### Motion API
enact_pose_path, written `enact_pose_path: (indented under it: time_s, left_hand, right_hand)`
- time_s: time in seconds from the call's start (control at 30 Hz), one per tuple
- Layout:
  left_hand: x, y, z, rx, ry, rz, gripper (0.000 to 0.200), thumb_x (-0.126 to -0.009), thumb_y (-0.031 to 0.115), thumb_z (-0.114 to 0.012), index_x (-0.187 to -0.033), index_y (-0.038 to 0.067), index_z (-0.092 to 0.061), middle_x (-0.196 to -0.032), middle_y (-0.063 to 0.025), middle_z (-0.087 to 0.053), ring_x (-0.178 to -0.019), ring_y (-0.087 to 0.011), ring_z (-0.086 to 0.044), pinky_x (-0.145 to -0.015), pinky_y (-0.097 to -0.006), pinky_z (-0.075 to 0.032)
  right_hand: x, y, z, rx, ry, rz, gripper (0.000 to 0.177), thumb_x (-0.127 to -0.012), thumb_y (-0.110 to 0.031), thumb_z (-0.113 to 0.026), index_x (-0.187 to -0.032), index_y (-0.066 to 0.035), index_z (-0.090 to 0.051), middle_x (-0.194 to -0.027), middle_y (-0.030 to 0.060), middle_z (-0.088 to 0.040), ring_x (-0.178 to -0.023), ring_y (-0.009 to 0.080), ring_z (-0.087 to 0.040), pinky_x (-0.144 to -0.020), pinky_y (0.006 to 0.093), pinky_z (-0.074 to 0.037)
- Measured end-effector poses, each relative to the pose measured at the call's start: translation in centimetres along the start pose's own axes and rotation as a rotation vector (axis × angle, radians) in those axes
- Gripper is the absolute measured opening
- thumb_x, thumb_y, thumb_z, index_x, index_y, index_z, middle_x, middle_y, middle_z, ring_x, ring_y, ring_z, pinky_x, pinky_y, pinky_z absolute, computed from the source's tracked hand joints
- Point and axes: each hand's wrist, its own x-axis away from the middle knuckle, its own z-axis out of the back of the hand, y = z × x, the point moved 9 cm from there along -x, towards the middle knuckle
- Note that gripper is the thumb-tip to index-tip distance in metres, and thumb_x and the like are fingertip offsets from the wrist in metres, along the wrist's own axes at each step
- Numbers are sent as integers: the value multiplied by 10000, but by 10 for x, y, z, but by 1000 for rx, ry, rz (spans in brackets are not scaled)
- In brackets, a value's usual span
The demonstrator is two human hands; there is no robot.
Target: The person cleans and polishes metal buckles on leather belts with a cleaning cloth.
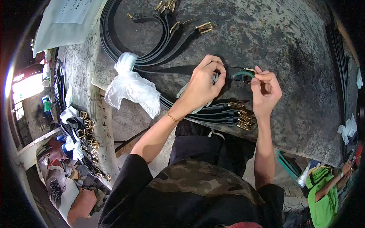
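My left hand (pixel 207 80) is closed, its fingers curled round a pale, crumpled cloth-like piece (pixel 215 78) that is mostly hidden. Beneath that hand runs a dark belt strap (pixel 171 71). To the right, the thumb and fingers of my right hand (pixel 267 89) pinch a gold-edged belt buckle (pixel 249 70), with a curved green piece (pixel 243 73) beside it. Several black belts with gold buckles (pixel 243 117) lie between my forearms at the table's near edge. Further off, more black belts (pixel 110 36) lie in a loop, and clear plastic wrap (pixel 133 91) is bunched around them.
The worn dark table (pixel 296 110) spreads beneath both hands. A printed plastic packet (pixel 68 26) lies at the far left. Buckled belts (pixel 87 133) hang along the left side, above leather scraps (pixel 81 205). At lower right is another person in green (pixel 323 201).
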Motion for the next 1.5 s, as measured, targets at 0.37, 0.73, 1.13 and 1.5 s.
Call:
enact_pose_path:
  time_s: [0.37,0.73,1.13,1.5]
  left_hand:
    - [-2,-4,3,30,18,23,59,-819,13,-626,-841,-37,-603,-1016,-123,-601,-937,-233,-619,-873,-316,-462]
    - [-1,-3,5,46,43,-1,58,-807,13,-635,-829,-28,-601,-995,-127,-610,-935,-247,-620,-865,-320,-459]
    - [-3,40,-16,-303,-31,-159,262,-756,149,-749,-981,34,-679,-992,-107,-626,-771,-314,-651,-652,-370,-534]
    - [-5,35,-25,-153,129,-136,114,-762,46,-716,-873,20,-711,-871,-97,-629,-694,-286,-642,-640,-337,-517]
  right_hand:
    - [0,0,-6,110,-22,-13,82,-769,80,-626,-780,16,-577,-702,14,-549,-653,64,-480,-1034,383,-433]
    - [2,4,-6,159,-25,-58,72,-785,83,-622,-801,25,-583,-728,27,-575,-726,84,-548,-912,322,-475]
    - [-1,25,28,-535,268,-162,44,-913,55,-533,-918,25,-566,-769,39,-523,-655,90,-484,-1000,558,-474]
    - [0,30,30,-594,337,-258,86,-924,54,-483,-902,12,-555,-718,30,-463,-634,91,-451,-1036,573,-438]
